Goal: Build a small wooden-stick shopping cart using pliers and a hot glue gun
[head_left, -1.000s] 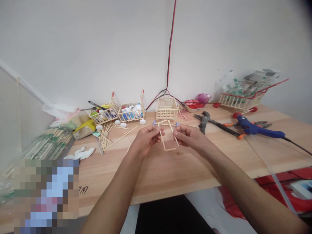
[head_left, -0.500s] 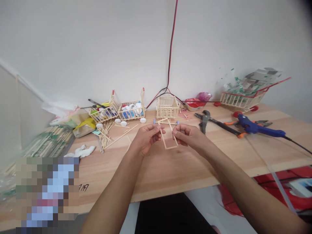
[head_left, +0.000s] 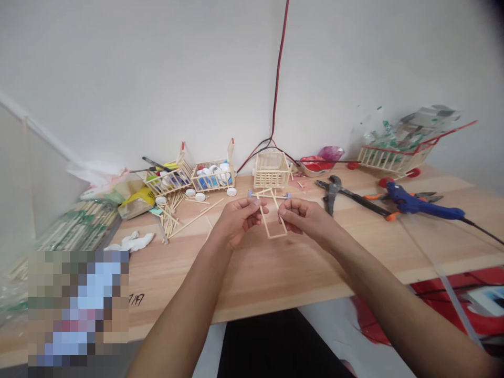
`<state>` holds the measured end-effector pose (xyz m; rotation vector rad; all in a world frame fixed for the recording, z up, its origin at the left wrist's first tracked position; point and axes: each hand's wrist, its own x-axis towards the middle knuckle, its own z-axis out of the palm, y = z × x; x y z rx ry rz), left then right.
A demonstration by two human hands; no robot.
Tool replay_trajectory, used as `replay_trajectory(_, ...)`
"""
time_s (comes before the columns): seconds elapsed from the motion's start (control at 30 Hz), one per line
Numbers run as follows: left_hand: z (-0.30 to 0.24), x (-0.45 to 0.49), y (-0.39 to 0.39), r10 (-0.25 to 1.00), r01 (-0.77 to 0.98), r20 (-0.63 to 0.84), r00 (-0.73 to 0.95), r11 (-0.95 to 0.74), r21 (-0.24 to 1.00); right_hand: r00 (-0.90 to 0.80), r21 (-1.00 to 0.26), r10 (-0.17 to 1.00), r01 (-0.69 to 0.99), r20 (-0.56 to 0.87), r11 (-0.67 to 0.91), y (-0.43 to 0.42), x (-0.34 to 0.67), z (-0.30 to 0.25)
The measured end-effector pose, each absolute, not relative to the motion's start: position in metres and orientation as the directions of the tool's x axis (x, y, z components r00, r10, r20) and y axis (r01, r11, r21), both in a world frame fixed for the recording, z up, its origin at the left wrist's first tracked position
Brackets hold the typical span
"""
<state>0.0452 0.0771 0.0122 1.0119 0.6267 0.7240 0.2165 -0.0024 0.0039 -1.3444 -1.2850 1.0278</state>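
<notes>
Between my hands is a small rectangular frame of thin wooden sticks [head_left: 279,236], held above the table. My left hand [head_left: 244,218] pinches its left side with thumb and fingers. On the other side my right hand [head_left: 301,214] is closed on the right stick. Just beyond the frame lies an axle with pale blue wheels [head_left: 289,196], partly hidden behind the frame's far end. Behind that stands a small stick basket [head_left: 271,170] with open bar walls.
Two stick carts [head_left: 169,178] hold caps and tools at the back left, near loose sticks [head_left: 171,215]. Bundled chopsticks [head_left: 74,226] lie left. On the right are pliers [head_left: 354,199], a blue glue gun [head_left: 425,203] and a red-wheeled cart [head_left: 394,160]. A red dish [head_left: 315,165] sits behind.
The view has shifted very slightly. Both hands keep their hold on the stick frame, which has barely moved.
</notes>
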Motion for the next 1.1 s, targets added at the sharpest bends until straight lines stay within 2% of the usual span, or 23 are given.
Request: replay_trajectory(1.1,0.0123,0.044,0.078,0.777,-0.215,-0.158,0.61,0.354,0.91,0.101,-0.981,0.994,0.192,0.034,0.014,-0.0065,0.215,0.0101)
